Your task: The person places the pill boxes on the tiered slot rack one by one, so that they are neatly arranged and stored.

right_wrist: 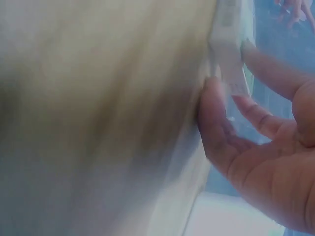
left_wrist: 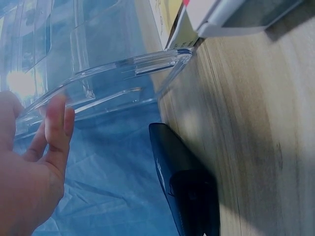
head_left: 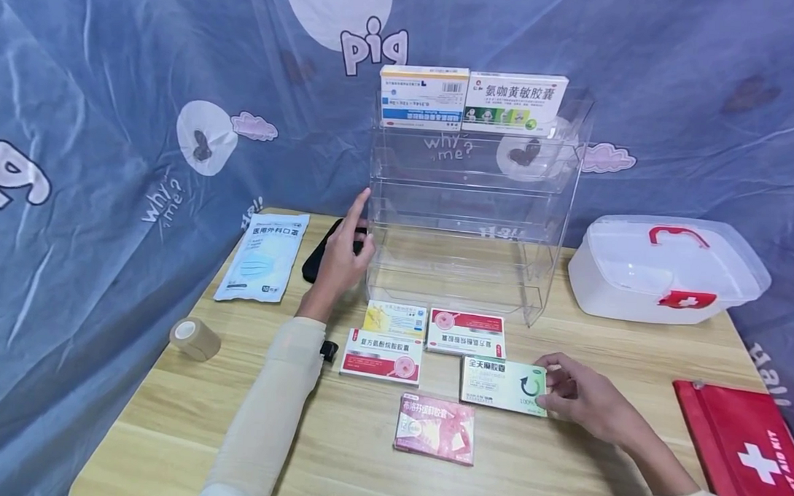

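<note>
My right hand (head_left: 585,397) pinches the right end of a green and white medicine box (head_left: 497,384) between thumb and fingers, low over the table. In the right wrist view, the end of that box (right_wrist: 231,64) shows between thumb and fingertips. My left hand (head_left: 347,253) is at the left side of a clear tiered display rack (head_left: 468,269), index finger extended along its edge. From the left wrist, the hand's fingers (left_wrist: 56,125) look fairly straight by the rack's side panel (left_wrist: 123,66). Two medicine boxes, one blue and white (head_left: 423,99), one white and green (head_left: 515,105), stand on the top tier.
Before the rack lie red and white boxes (head_left: 381,357), a yellow one (head_left: 394,318) and a pink one (head_left: 435,428). Left are a mask packet (head_left: 262,258), a tape roll (head_left: 197,339) and a black case (head_left: 321,253); right, a white lidded box (head_left: 632,285) and a red pouch (head_left: 745,435).
</note>
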A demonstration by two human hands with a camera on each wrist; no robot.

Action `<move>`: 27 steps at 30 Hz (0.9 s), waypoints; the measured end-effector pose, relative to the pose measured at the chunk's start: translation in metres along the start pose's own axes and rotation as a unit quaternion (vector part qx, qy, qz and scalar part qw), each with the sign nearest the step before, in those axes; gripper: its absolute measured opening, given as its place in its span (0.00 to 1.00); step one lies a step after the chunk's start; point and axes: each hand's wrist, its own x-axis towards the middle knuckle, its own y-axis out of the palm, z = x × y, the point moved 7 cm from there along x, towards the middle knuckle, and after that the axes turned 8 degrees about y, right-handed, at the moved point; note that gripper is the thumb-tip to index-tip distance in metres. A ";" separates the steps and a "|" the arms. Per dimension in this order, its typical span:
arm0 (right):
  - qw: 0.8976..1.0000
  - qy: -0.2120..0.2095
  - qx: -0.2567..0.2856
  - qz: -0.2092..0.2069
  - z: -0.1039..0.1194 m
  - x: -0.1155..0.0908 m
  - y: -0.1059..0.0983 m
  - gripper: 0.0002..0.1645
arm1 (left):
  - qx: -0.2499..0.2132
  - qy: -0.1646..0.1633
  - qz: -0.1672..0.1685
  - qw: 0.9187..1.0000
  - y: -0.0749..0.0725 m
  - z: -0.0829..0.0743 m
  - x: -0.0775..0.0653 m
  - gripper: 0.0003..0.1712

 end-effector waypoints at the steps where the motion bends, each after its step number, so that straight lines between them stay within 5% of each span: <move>1: 1.000 0.006 0.002 -0.002 0.000 0.000 -0.001 0.27 | 0.000 0.000 0.000 1.000 0.000 0.000 0.000 0.48; 6: 1.000 0.012 0.003 -0.012 -0.002 0.001 -0.005 0.25 | 0.006 -0.002 -0.002 1.000 -0.002 0.002 0.000 0.48; 14: 0.995 -0.062 0.009 -0.074 0.013 0.005 -0.036 0.27 | 0.003 -0.002 0.000 1.000 -0.003 0.000 -0.002 0.48; 19: 0.988 -0.091 0.019 -0.125 0.039 0.018 -0.070 0.30 | 0.006 -0.006 -0.002 1.000 -0.004 0.001 -0.002 0.48; 27: 0.978 -0.061 0.004 -0.200 0.097 0.049 -0.124 0.31 | -0.001 0.002 0.000 1.000 0.001 0.001 0.000 0.48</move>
